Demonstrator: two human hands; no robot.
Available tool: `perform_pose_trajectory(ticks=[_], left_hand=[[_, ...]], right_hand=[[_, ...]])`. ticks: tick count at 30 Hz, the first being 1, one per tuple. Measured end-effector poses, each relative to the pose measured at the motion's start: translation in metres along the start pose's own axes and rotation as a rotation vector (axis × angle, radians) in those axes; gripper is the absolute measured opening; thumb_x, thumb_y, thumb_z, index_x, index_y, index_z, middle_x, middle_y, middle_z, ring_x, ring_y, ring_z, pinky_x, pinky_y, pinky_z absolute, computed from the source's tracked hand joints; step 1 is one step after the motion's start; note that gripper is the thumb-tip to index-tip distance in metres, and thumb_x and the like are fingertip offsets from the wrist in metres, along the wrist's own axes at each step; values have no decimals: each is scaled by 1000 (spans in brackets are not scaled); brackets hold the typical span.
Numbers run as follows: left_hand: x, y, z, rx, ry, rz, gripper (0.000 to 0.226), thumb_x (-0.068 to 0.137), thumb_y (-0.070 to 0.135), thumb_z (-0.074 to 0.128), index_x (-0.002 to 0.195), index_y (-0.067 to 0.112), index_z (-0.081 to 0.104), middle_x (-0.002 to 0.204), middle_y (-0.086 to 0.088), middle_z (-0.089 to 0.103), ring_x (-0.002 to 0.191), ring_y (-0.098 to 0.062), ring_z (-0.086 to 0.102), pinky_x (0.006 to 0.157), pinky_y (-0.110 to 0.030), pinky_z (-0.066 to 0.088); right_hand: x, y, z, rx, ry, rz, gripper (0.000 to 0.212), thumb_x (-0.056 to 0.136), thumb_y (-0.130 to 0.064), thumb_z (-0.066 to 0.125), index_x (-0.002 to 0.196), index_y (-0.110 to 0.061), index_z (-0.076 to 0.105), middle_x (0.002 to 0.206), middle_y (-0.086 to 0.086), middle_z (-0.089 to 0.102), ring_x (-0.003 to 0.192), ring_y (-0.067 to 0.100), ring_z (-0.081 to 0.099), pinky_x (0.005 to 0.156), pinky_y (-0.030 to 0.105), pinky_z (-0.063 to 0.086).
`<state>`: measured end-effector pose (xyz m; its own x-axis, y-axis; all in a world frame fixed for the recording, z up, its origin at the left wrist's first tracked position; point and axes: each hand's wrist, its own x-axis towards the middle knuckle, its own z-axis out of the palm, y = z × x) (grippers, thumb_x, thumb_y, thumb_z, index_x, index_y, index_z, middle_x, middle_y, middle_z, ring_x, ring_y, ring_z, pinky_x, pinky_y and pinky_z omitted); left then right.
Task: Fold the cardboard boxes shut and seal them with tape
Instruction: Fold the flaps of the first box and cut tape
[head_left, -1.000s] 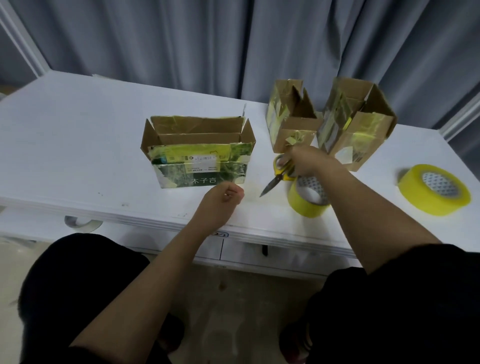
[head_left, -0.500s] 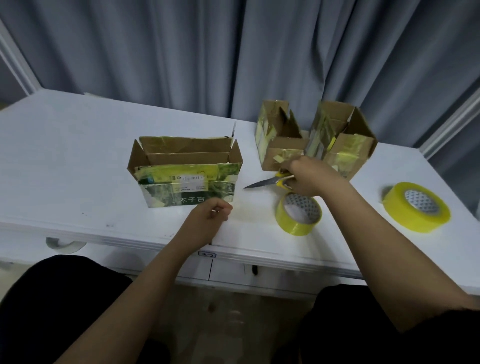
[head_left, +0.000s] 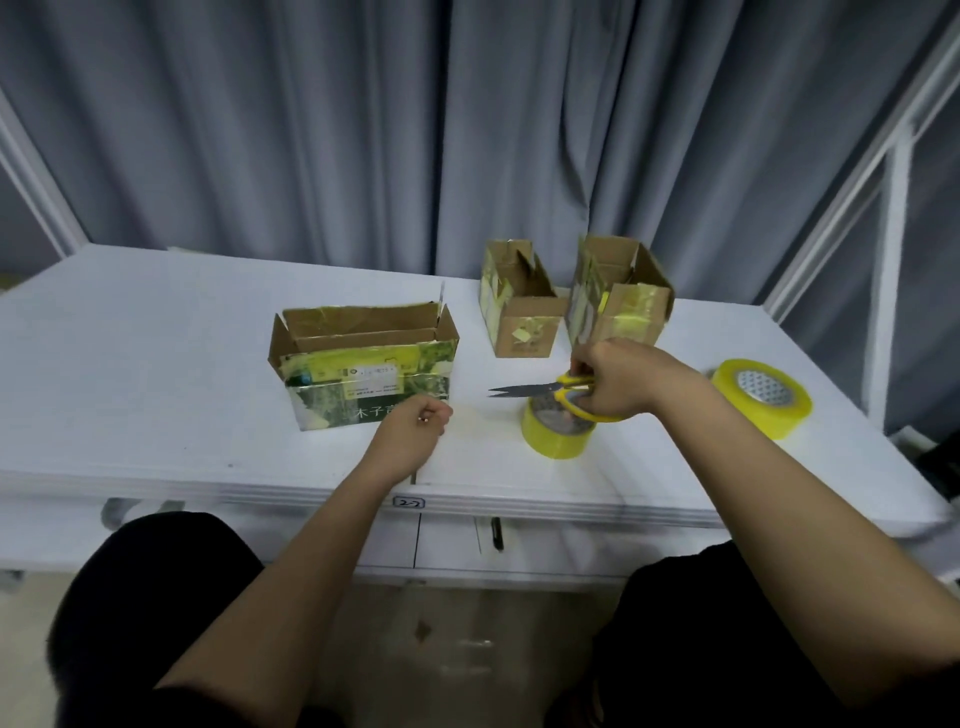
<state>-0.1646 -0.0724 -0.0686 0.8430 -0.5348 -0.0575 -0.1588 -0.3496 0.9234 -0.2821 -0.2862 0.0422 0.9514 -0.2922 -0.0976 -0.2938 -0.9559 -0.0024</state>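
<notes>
A person seated at a white table (head_left: 156, 322) grips yellow-handled scissors (head_left: 550, 387) in the right hand (head_left: 618, 382), blades closed and pointing left above a roll of yellow tape (head_left: 556, 434), while the left hand (head_left: 415, 426) is curled at the table near the lower right corner of a green-printed cardboard box (head_left: 363, 379), its top flaps open; whether those fingers pinch anything cannot be told. Two smaller open boxes (head_left: 522, 322) (head_left: 621, 301) stand side by side behind the scissors, a second tape roll (head_left: 761, 397) lies at the far right, and grey curtains (head_left: 467, 130) hang behind
</notes>
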Motion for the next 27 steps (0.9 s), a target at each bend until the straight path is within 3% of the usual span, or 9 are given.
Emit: perform_pose_trajectory(ticks=[3,5,10,15,27], left_hand=[[0,12,-2,73,23,58,10,95,17,52,90,20,60,100,-1,64,92,-18,59,78,-26,44],[2,25,-6,159,45,135,10,94,20,53,88,19,62,97,2,65,89,-17,60,76,-29,47],[13,68,-19,493,112,368,10,91,22,59,84,16,63,87,0,56,81,-18,56,71,-34,47],[16,95,-30,730,94,494,11,93,20,56,95,13,64,98,-6,59,94,-25,55,79,-39,47],[18,128,-43,714,100,625,12,94,16,53,93,13,64,95,-6,59,95,-24,52,77,-36,43]], right_hand=[[-6,-4,-6,-111,3,1,45,80,-47,61,114,-18,53,106,6,60,97,27,55,74,34,48],[-7,-4,-10,-141,15,-6,49,80,-49,61,116,-18,51,108,7,60,101,28,54,78,36,49],[-7,-3,-16,-143,-40,2,57,75,-54,70,113,-18,50,108,5,58,101,25,52,81,38,49],[2,-2,-10,-88,-26,-17,60,73,-55,72,115,-17,51,109,4,59,97,24,52,82,38,49],[30,4,-16,69,-7,-114,59,68,-53,78,107,-20,48,88,-4,48,91,19,43,70,31,37]])
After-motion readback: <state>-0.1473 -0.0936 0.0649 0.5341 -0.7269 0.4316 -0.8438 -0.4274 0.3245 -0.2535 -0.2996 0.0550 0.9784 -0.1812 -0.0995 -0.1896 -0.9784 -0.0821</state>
